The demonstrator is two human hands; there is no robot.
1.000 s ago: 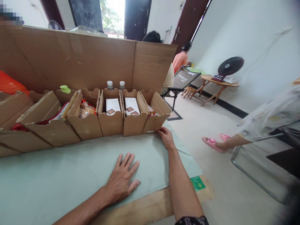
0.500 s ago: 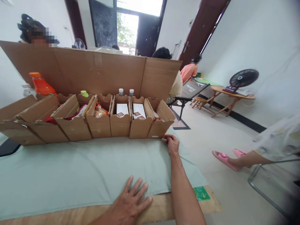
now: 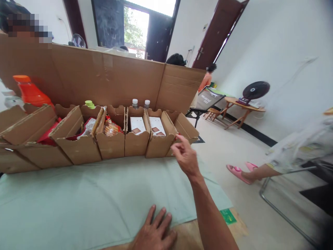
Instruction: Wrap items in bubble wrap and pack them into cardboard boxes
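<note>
My left hand [image 3: 155, 232] lies flat with fingers spread at the front edge of the table, on the pale green cloth [image 3: 78, 198]. My right hand [image 3: 186, 160] is raised in front of the rightmost cardboard bin [image 3: 186, 126], thumb and index finger apart and nothing seen between them. Its fingertips overlap the bin's front; whether they touch it I cannot tell. To the left stand several more cardboard bins in a row. Two of them hold white boxes [image 3: 137, 125], and another holds a packet of brown stick-shaped snacks [image 3: 111, 128].
A tall cardboard panel [image 3: 125, 74] stands behind the bins. An orange bottle [image 3: 32, 91], a light green cap [image 3: 90, 104] and two white-capped bottles [image 3: 135, 103] rise there. On the right are a folding chair [image 3: 208, 100], a fan [image 3: 256, 90] and a person's pink slippers [image 3: 238, 173].
My right hand has lifted from the cloth beside the rightmost bin's lower corner to its front, fingers opening. My left hand stays flat. The camera view has shifted slightly.
</note>
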